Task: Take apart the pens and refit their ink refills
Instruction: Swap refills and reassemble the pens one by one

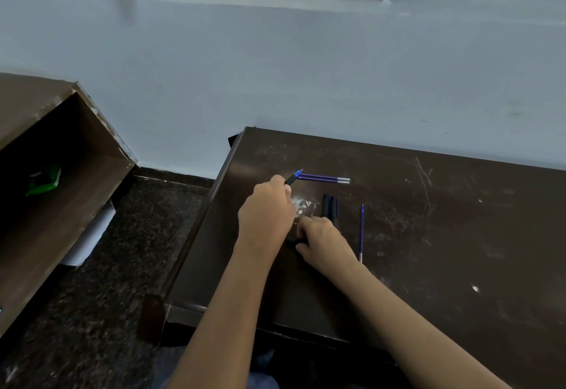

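My left hand (266,214) is closed around a black pen (293,178) whose blue tip pokes out past my fingers, up and to the right. Two blue ink refills (324,178) lie side by side on the dark wooden desk (428,235), just right of that tip. My right hand (321,240) rests on the desk with its fingers curled over a dark pen part that is mostly hidden. Two black pen barrels (330,206) lie just above my right hand. A single blue refill (361,232) lies lengthwise to the right of my right hand.
The desk's left edge (214,205) drops to a speckled dark floor (128,266). An open brown wooden cabinet (61,174) with a green packet (44,180) inside stands at the left. A pale wall rises behind the desk.
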`<state>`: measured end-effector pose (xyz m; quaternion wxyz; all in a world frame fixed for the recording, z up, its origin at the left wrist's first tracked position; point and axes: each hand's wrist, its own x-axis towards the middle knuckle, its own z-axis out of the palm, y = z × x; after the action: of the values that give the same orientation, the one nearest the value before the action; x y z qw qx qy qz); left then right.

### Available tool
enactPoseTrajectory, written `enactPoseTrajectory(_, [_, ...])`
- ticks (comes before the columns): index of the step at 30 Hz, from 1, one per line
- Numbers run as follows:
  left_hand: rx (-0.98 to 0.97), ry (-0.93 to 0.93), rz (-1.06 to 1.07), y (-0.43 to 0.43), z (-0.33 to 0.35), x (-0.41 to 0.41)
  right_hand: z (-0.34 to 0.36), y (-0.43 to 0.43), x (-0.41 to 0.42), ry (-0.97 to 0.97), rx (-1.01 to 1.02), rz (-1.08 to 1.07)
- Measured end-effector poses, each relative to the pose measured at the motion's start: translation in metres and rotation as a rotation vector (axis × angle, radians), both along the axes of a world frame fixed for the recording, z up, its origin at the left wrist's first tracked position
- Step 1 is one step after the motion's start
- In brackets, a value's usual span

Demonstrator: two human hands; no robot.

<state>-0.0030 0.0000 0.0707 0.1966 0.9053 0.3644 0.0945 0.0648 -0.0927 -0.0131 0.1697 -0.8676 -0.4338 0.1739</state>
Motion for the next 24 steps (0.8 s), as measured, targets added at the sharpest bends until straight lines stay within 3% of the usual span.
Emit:
enactPoseTrajectory(3, [-0.009,-0.024,-0.012,0.001,-0.002,0.001,0.009,0.002,0.006,0.072,0.067,-0.090])
enactPoseTrajectory(5, [-0.020,-0.038,-0.017,0.001,-0.002,0.001,0.020,0.005,0.011,0.217,0.199,-0.255])
enactPoseTrajectory(8, [-0.041,-0.022,-0.024,0.001,-0.002,0.001,0.042,0.006,0.020,0.643,0.473,-0.513])
enactPoseTrajectory(10, [-0.078,-0.022,-0.042,0.000,-0.003,0.002,0.054,0.004,0.023,0.990,0.639,-0.600])
enactPoseTrajectory(12, [-0.133,-0.043,-0.087,-0.001,-0.005,0.003,0.061,0.002,0.024,1.197,0.733,-0.659])
enactPoseTrajectory(16, [-0.161,-0.025,-0.183,-0.005,-0.006,0.005,0.060,0.002,0.021,1.279,0.767,-0.760])
enactPoseTrajectory(20, [-0.118,-0.003,-0.161,-0.008,-0.007,0.008,0.058,0.004,0.019,1.259,0.770,-0.849])
enactPoseTrajectory(24, [-0.195,0.000,-0.122,-0.011,-0.004,0.011,0.059,0.003,0.018,1.307,0.810,-0.828])
